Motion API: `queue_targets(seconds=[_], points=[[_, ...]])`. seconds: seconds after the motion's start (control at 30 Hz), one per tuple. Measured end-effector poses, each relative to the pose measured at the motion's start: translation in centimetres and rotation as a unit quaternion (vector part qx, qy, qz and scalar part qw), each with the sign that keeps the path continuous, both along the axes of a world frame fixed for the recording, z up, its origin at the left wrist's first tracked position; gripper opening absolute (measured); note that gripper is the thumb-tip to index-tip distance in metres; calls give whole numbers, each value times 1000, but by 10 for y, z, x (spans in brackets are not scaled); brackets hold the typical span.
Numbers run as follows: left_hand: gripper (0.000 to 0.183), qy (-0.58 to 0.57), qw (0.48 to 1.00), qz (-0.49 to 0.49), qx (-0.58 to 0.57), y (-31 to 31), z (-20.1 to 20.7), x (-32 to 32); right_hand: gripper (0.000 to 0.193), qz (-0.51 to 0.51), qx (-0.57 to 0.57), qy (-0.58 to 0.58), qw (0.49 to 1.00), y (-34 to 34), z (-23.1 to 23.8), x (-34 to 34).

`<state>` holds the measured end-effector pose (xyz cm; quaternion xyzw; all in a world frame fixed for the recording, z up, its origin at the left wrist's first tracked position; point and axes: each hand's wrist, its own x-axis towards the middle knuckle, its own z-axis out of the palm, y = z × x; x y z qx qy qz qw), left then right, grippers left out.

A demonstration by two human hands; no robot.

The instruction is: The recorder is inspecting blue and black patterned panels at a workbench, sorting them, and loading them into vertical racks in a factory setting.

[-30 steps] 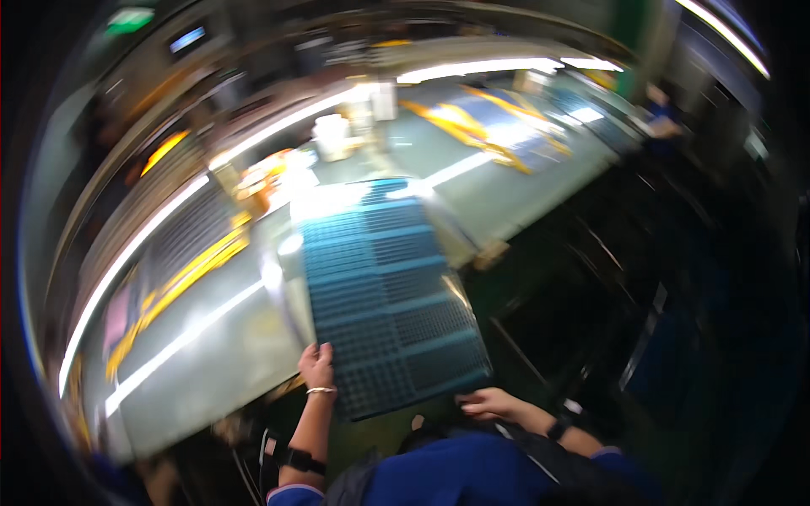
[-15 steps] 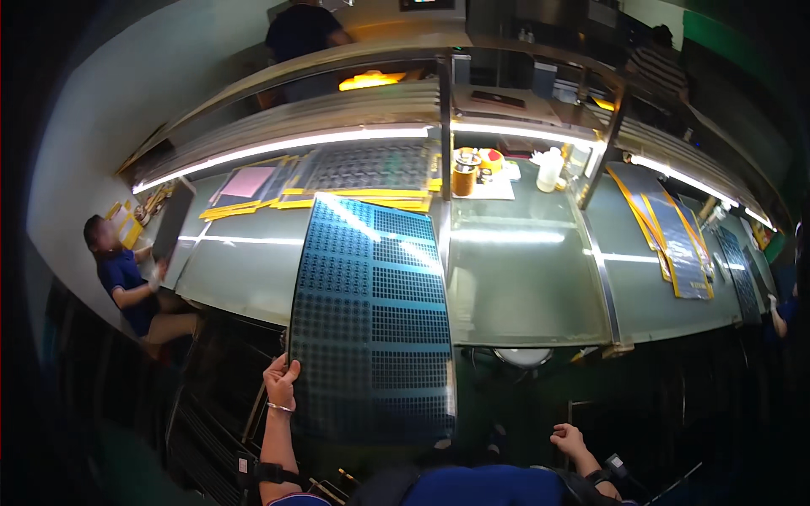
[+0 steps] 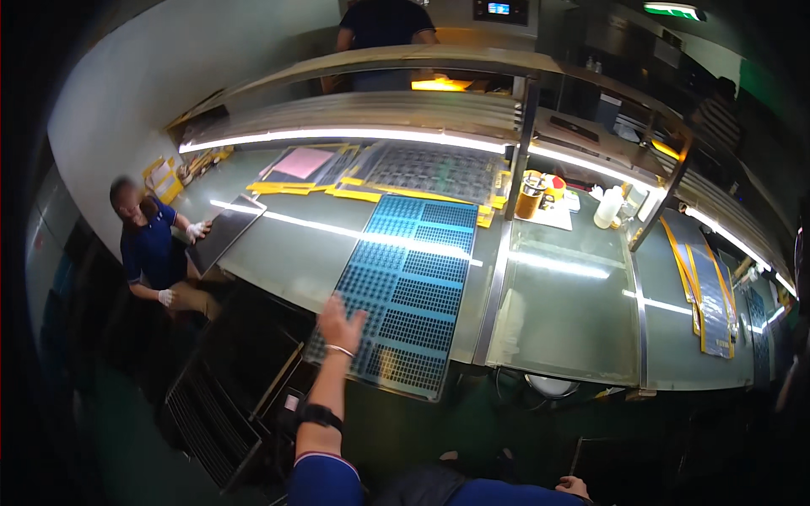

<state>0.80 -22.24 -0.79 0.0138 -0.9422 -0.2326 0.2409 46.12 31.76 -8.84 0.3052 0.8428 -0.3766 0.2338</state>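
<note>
A large rectangular blue panel [image 3: 413,287] with dark rows of repeated shapes, like a circuit board panel, lies on the glass-topped table and juts past its front edge. Over the panel's left side, near its lower part, is my left hand [image 3: 340,325], fingers spread and gripping nothing; whether it touches the surface I cannot tell. My right hand [image 3: 574,487] hangs low at the bottom of the view, away from the table. Its fingers look curled, with nothing visible in them.
Yellow-edged films [image 3: 430,169] lie behind the panel, a pink sheet [image 3: 302,162] left of them. A brown jar [image 3: 530,196] and white bottle [image 3: 607,207] stand beyond a metal post. At left, a gloved co-worker [image 3: 152,236] holds a dark panel [image 3: 224,232]. Dark racks [image 3: 215,422] stand below.
The blue panel went from tilted up in my left hand to lying on the table. My left hand has let go and opened. The co-worker's dark panel has been lowered. The view has shifted.
</note>
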Motion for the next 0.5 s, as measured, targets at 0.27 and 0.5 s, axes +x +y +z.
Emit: queue_targets(seconds=[0.27, 0.5], points=[[49, 22, 925, 142, 351, 140, -43, 191, 46, 94, -12, 24, 995, 20, -45, -18], [23, -264, 479, 38, 836, 130, -62, 173, 68, 284, 17, -86, 955, 91, -143, -49]])
